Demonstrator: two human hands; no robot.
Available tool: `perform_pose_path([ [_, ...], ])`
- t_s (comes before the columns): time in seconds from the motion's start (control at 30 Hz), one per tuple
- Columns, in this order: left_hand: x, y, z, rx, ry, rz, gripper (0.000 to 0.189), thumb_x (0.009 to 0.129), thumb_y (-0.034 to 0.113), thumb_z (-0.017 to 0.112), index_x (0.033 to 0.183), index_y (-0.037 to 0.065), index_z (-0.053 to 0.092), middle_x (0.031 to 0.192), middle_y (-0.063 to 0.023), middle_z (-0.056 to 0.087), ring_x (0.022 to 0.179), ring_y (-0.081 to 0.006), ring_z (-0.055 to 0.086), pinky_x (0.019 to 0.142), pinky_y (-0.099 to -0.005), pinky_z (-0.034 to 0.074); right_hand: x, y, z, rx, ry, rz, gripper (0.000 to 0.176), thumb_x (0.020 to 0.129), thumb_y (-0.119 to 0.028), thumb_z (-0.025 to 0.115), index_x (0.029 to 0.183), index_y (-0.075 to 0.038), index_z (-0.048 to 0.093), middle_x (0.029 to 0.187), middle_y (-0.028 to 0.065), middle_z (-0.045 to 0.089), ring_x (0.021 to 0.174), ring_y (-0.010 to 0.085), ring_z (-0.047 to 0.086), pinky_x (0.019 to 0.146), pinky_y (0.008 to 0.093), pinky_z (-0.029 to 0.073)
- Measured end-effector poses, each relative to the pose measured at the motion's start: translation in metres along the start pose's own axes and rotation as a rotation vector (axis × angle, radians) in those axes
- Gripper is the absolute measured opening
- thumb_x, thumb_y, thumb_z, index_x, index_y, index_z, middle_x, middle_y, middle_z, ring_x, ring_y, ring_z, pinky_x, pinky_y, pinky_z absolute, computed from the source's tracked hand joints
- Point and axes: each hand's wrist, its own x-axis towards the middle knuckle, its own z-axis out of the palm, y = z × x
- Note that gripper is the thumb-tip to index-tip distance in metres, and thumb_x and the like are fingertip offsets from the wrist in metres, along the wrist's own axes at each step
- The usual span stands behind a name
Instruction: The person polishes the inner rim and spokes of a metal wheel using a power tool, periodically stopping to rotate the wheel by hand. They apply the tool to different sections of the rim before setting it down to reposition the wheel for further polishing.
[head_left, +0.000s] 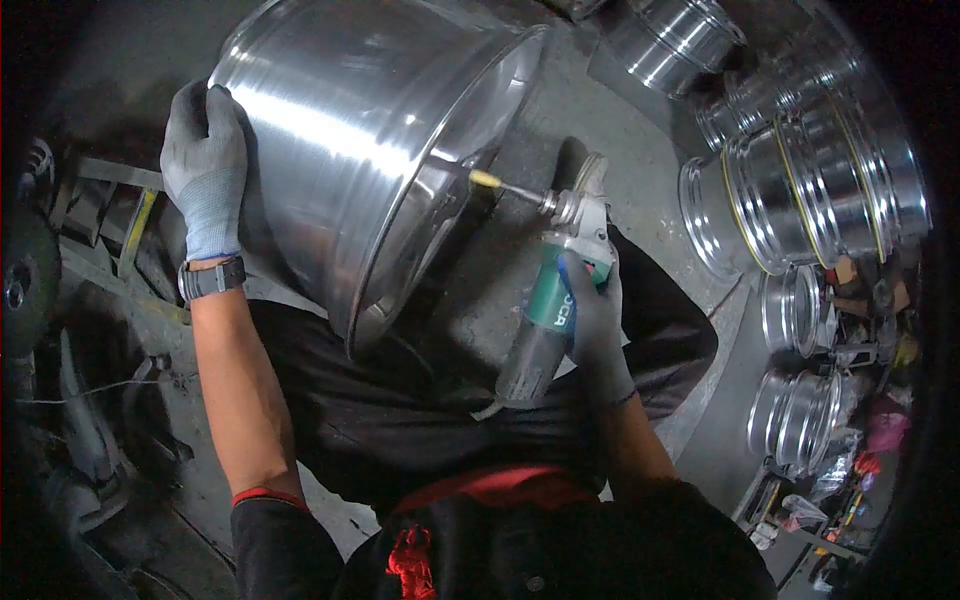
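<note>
A large shiny metal wheel rim (330, 130) lies tilted on its side at the upper left of centre. My left hand (205, 150), in a grey glove, rests against its left edge with the fingers bent over the rim. In my right hand (597, 310), also gloved, is a green and grey power grinder (545, 310), with the fingers wrapped round its body. From the tool's head a thin shaft with a yellow part (486, 179) points left, to the open side of the wheel rim. The shaft's far end is hidden inside.
Several polished wheel rims (800, 185) lie in a row at the right, with smaller ones (795, 420) below. Another rim (675, 45) is at the top right. A metal frame (125, 230) stands at the left. Mixed small items lie at the far right.
</note>
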Motion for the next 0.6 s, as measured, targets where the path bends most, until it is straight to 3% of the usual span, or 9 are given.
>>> perform_pose_path([
  [0.07,-0.001,-0.006,-0.005,-0.053,-0.061,-0.043,0.041,0.101,0.037,0.055,0.125,0.005,0.064,0.124,-0.0173,0.068,0.117,-0.0324,0.064,0.098,-0.0387,0.048,-0.005,-0.004,0.007,0.064,0.054,0.005,0.055,0.094,-0.01,0.069,0.141,-0.004,0.041,0.12,0.01,0.06,0.1,0.017,0.064,0.085,0.0333,0.057],
  [0.17,0.007,0.005,0.0,0.024,-0.063,-0.052,0.041,0.1,0.036,0.055,0.126,0.004,0.064,0.124,-0.0179,0.068,0.118,-0.0329,0.064,0.098,-0.0391,0.048,-0.001,-0.001,0.001,-0.08,0.043,-0.094,0.053,0.094,-0.011,0.069,0.14,-0.003,0.042,0.122,0.0106,0.059,0.1,0.0167,0.064,0.084,0.0322,0.056],
  [0.4,0.01,0.002,0.009,-0.009,-0.068,-0.032,0.042,0.1,0.036,0.055,0.126,0.004,0.063,0.123,-0.0191,0.068,0.116,-0.0344,0.065,0.097,-0.0403,0.048,0.007,0.013,-0.013,-0.06,0.001,0.018,0.052,0.095,-0.011,0.067,0.14,-0.003,0.042,0.121,0.0102,0.061,0.102,0.0165,0.064,0.085,0.0316,0.056],
  [0.47,0.005,0.005,0.003,0.033,-0.052,-0.044,0.042,0.1,0.036,0.055,0.126,0.004,0.064,0.122,-0.0191,0.068,0.115,-0.0347,0.065,0.097,-0.0402,0.049,0.009,0.018,-0.01,-0.021,0.025,-0.056,0.039,0.1,-0.016,0.058,0.135,-0.007,0.044,0.104,0.0138,0.064,0.08,0.0263,0.072,0.069,0.043,0.064],
  [0.6,0.009,0.003,0.009,0.001,-0.061,-0.021,0.042,0.1,0.037,0.056,0.126,0.004,0.064,0.123,-0.0193,0.068,0.114,-0.0347,0.065,0.096,-0.0398,0.048,0.003,0.002,0.002,0.034,0.022,-0.056,0.038,0.1,-0.016,0.058,0.135,-0.008,0.044,0.104,0.0144,0.064,0.079,0.0256,0.072,0.069,0.0431,0.064],
])
